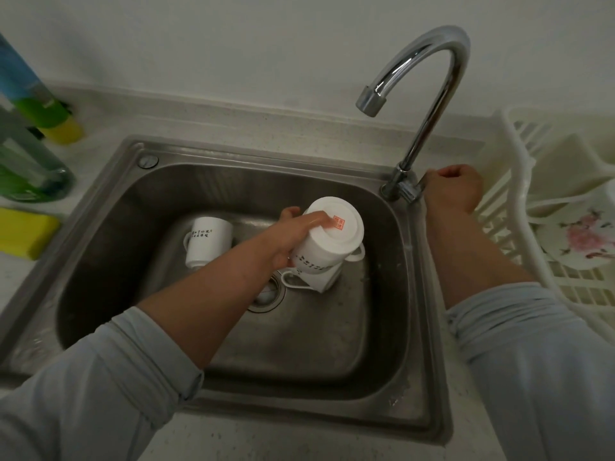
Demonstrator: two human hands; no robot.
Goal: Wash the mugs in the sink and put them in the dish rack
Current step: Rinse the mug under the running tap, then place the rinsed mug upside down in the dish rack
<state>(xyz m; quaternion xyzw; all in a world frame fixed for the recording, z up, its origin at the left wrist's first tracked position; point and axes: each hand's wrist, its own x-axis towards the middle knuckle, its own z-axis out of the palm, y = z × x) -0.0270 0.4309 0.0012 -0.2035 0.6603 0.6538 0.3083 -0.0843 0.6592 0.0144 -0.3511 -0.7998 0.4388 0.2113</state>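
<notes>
Held mug (332,242): white, flipped base-up & tilted, over the middle of the sink (299,347) basin. It has a red stamp on the base and black lettering on the side, w/ the handle pointing R. My left grip (293,237) has it: fingers curled round the body, one fingertip on the base rim by the stamp.

Directly under it I see a 2nd mug (324,279) lying on its side on the sink btm, handle toward the drain (266,296). Can't tell if the two mugs touch. A 3rd mug (208,239) sits further L in the basin, apart from the other two, tilted, handle on its L side, same black lettering.

My right grip (454,189) is a closed fist on the tap lever (420,184) at the sink's back-R corner; most of the lever is hidden by the hand. The chrome tap (429,104) arcs up from there, w/ the spout hanging over the back of the basin.

The dish rack (499,234), white plastic, stands on the surface (233,118) just R of the sink. In it are a flowered plate (579,237) & a cream tub (565,168).

L of the sink there's a yellow sponge (26,231) near the rim, w/ a green bottle (33,174) behind it and a yellow-green bottle (56,121) further back by the wall. Both forearms are bare, pale sleeves bunched near the elbows.
</notes>
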